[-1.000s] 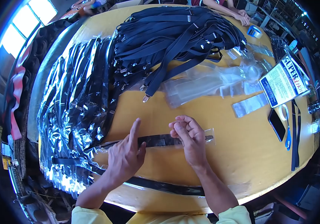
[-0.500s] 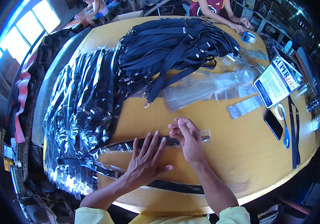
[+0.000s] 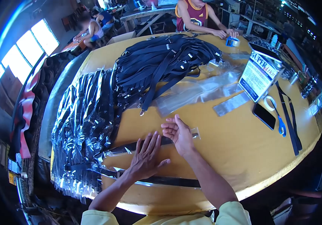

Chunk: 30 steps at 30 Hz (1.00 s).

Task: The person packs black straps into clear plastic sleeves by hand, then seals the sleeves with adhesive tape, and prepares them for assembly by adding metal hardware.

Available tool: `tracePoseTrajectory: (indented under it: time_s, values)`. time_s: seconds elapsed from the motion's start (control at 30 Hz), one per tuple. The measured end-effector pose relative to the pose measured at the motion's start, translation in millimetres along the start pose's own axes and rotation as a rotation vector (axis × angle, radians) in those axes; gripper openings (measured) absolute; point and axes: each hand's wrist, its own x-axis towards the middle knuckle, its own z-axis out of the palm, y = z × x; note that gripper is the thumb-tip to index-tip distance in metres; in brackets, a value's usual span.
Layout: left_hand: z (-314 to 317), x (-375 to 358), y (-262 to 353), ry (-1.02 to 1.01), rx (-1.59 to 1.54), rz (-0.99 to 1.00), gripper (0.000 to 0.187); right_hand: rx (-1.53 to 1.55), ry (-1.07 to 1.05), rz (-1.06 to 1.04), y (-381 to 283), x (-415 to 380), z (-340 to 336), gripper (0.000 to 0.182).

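My left hand lies flat, fingers spread, its fingertips on a black strap in a clear plastic sleeve. My right hand is raised over the right part of that sleeve, fingers loosely curled and thumb up, with nothing visible in it. A second sleeved strap runs along the table's near side, below my hands. On the left lies a large pile of black straps in shiny plastic. Loose dark straps with metal clips are heaped at the back.
Empty clear sleeves lie mid-table. To the right are a labelled can, a phone, blue-handled scissors and a black strap. A tape dispenser sits near a co-worker across the yellow table.
The view has tilted up and shifted, showing more of the room. My left hand stays on the sleeve. My right hand's fingers have opened slightly from a tighter curl.
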Motion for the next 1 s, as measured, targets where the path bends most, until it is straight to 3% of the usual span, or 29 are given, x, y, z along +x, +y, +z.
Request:
tracePoseTrajectory:
  time_s: [0.1, 0.2, 0.27, 0.33, 0.37, 0.4, 0.5, 0.53, 0.63, 0.7, 0.8, 0.9, 1.0]
  values:
    - [4.9, -0.5, -1.8, -0.007, 0.045, -0.004, 0.095, -0.010, -0.004, 0.053, -12.4, 0.2, 4.3, 0.049]
    - [0.5, -0.8, 1.5, -0.018, 0.031, -0.014, 0.092, 0.001, -0.090, -0.020, -41.7, -7.8, 14.7, 0.050]
    - [1.5, -3.1, -1.6, 0.098, -0.106, -0.023, 0.086, 0.004, -0.141, -0.073, -71.4, -18.4, 19.2, 0.051]
    - [-19.5, -10.5, 14.9, 0.255, -0.112, 0.010, 0.079, -0.292, -0.127, -0.303, -118.4, -57.3, 32.9, 0.049]
    - [-27.8, -17.3, 24.9, 0.275, -0.105, 0.046, 0.075, -0.301, -0.086, -0.301, -134.9, -80.5, 32.5, 0.049]
    - [-33.2, -22.1, 31.9, 0.301, -0.095, 0.077, 0.072, -0.398, -0.076, -0.505, -152.9, -103.0, 31.5, 0.044]
    - [-25.9, -44.9, 51.8, 0.167, -0.199, 0.234, 0.064, -0.614, 0.079, -0.930, -181.6, -167.1, 22.1, 0.033]
    - [-24.2, -51.9, 62.4, 0.168, -0.220, 0.252, 0.064, -0.837, 0.221, -0.938, -185.6, -186.1, 3.9, 0.032]
    - [-18.6, -69.6, 95.5, 0.015, -0.190, 0.306, 0.068, -1.418, 0.617, -0.770, -184.8, -241.3, -40.3, 0.032]
    - [-12.2, -69.7, 106.6, -0.010, -0.169, 0.323, 0.072, -1.671, 0.794, -0.443, -168.6, -262.0, -73.1, 0.032]
    - [7.8, -69.7, 111.3, -0.079, -0.082, 0.305, 0.083, -1.998, 0.861, -0.087, -138.9, -276.3, -106.2, 0.040]
    - [8.8, -66.6, 111.1, -0.099, -0.119, 0.295, 0.082, -1.966, 0.922, -0.101, -117.4, -275.9, -120.3, 0.041]
    - [8.9, -67.9, 113.2, -0.091, -0.079, 0.290, 0.081, -1.911, 0.872, -0.186, -115.4, -276.0, -128.6, 0.024]
